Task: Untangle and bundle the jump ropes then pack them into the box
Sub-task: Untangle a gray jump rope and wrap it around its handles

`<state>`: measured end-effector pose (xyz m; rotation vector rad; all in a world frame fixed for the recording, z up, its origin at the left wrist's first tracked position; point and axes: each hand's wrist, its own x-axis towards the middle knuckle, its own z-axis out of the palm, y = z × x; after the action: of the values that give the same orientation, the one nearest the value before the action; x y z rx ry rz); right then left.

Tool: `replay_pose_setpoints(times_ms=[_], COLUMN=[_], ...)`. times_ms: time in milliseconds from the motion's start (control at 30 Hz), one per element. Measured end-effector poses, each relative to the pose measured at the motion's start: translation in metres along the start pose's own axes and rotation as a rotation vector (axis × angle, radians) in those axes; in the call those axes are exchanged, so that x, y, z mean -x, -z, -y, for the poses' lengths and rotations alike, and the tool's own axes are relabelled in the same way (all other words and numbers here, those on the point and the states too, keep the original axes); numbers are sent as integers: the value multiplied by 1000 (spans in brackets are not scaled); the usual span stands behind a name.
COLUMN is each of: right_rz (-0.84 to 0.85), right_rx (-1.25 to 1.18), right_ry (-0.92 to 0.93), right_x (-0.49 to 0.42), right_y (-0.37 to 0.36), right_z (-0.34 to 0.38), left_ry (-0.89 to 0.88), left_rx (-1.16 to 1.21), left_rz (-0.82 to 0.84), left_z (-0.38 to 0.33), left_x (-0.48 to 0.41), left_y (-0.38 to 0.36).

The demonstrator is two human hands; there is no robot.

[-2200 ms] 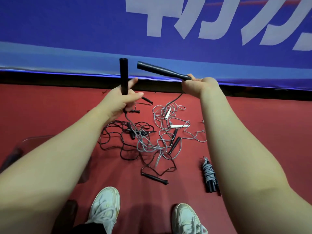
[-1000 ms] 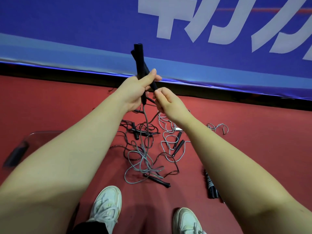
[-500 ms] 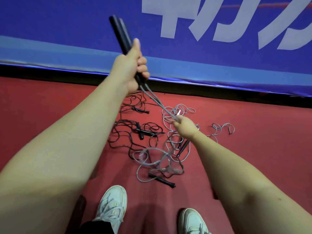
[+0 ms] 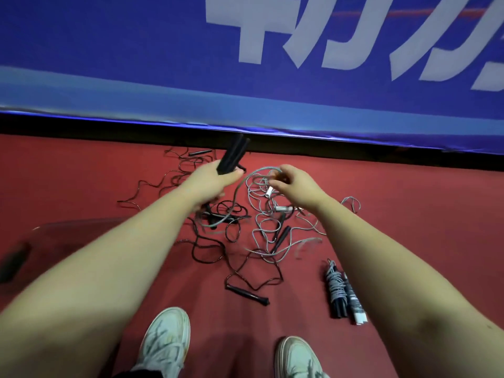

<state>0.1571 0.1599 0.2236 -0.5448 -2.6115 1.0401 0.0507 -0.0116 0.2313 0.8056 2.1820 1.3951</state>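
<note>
Both forearms reach forward at frame centre: the left hand [image 4: 215,182] grips two black handles [image 4: 233,156] side by side, tips up, and the right hand [image 4: 297,184] pinches the grey rope [image 4: 236,193] looping between them. The tangled ropes [image 4: 245,241] lie on the red floor [image 4: 409,227] below both hands, with one bundled rope [image 4: 341,293] at lower right.

One head-worn wide-angle view, looking forward and steeply down past both forearms onto the red floor [image 4: 409,214] close below
</note>
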Motion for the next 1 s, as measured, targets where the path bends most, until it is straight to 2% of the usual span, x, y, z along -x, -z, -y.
replay_pose_setpoints(times_ms=[67,167,300,367,467,533,600,667,733,800,867,967,1000], right_rz=[15,0,23,26,-23,-185,-431,-565,-450,-216,-32,366,437], right_rx=[18,3,78,213,345,180,-24,-79,-63,-62,60,472,500], right_ry=[90,122,118,-34,-393,-642,-847,-847,-666,-548,-543,-612,-601], right_x=[-3,-7,-11,-15,-11,-2,6,5,-2,-10,-8,5,8], right_y=[-1,-3,-9,-9,6,22,39,46,44,39,32,18,14], right_z=[12,15,0,-25,-67,-93,-106,-107,-90,-71,-63,-58,-55], left_ry=[31,115,138,134,179,217,257,304,318,263,189,85,50], left_rx=[153,360,393,460,584,638,628,537,411,353,356,307,267], left_rz=[74,162,288,253,116,22,-73,-166,-216,-221,-221,-219,-217], left_z=[0,0,-4,-6,-2,7,22,40,54,55,41,12,5], left_x=[-2,3,11,9,3,2,1,-1,-3,-6,-9,-11,-11], left_y=[-7,-2,13,25,49,66,78,79,71,61,52,38,32])
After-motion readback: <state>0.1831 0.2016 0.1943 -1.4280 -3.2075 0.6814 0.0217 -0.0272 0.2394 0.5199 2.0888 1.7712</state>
